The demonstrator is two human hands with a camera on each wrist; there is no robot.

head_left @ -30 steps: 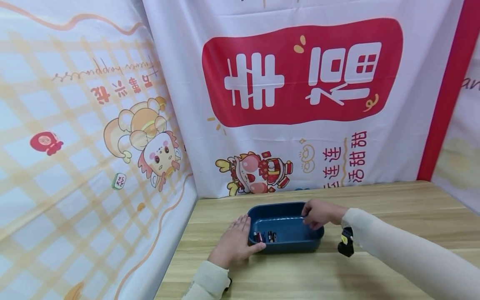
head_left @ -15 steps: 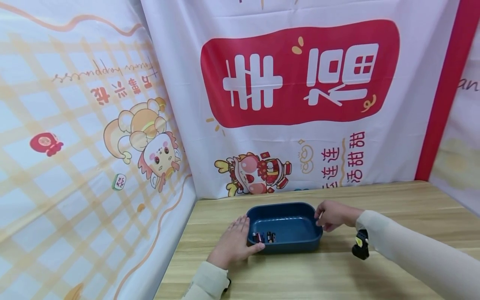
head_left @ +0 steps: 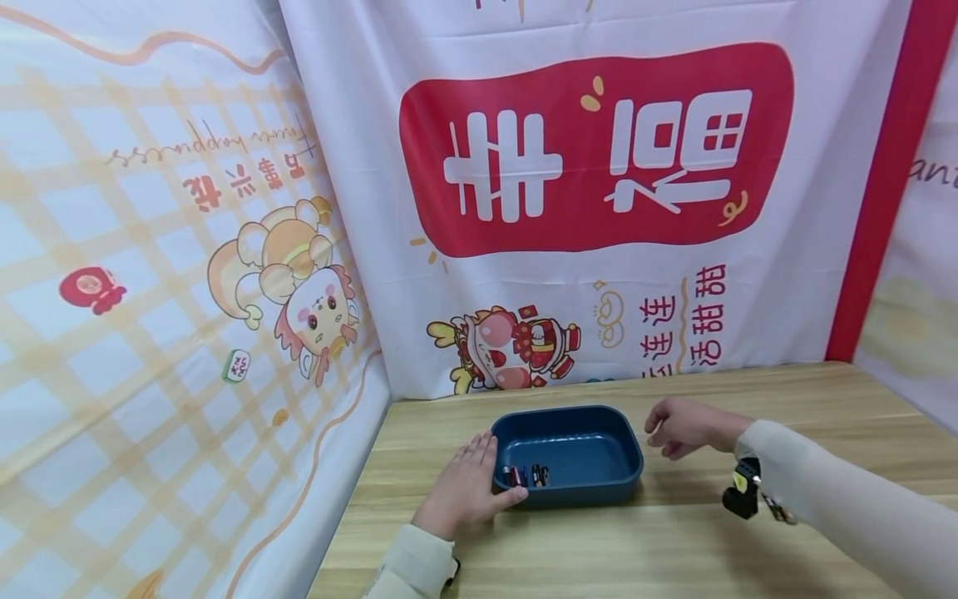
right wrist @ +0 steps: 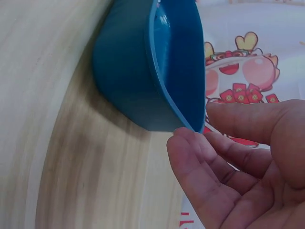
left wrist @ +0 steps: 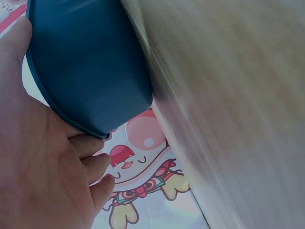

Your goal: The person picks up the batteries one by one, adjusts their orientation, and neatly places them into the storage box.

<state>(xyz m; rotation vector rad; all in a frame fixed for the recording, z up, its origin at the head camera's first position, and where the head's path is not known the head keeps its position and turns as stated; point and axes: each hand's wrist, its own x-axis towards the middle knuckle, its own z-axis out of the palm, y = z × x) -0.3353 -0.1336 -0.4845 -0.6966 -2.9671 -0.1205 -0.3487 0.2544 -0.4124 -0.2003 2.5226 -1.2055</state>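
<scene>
A dark blue rectangular plastic basin (head_left: 576, 497) stands on the wooden table. Several small batteries (head_left: 537, 475) lie side by side in its front left corner. My left hand (head_left: 466, 489) rests against the basin's left end, thumb by the front rim and fingers stretched along the side. The left wrist view shows that hand (left wrist: 52, 157) along the rim, its fingertips at a corner. Off the right end, my right hand (head_left: 684, 428) hovers with loosely bent fingers. Nothing shows between the fingers of the right hand (right wrist: 238, 167) in the right wrist view.
White cloth with a red printed panel (head_left: 599, 229) hangs behind the table (head_left: 748, 466). A checked cloth (head_left: 187, 333) closes off the left side. Each sleeved wrist carries a small black device, such as the one (head_left: 741, 491) on the right.
My right hand has come off the basin's right end and drawn away to the right. The left hand has stayed at the left end, and the batteries lie as before.
</scene>
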